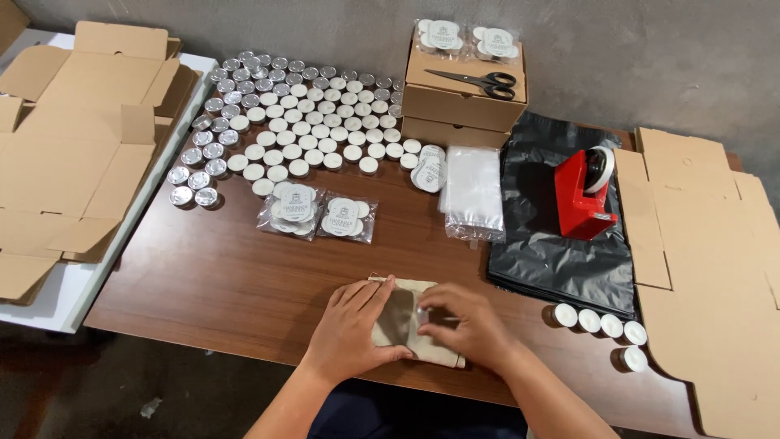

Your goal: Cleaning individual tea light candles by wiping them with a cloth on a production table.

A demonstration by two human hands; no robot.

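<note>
Beige cloth pouch under both hands, near table edge.

The light is even and quite bright, and it seems to come from above. Shadows are soft and short, for example under the hands on the table. The black bags show pale glare on their folds, and the clear bags shine a little. The metal cups give small reflections. The picture is mostly sharp, with slight softness on the hands. Straight lines bend a little near the edges. The floor below is dim.
</note>
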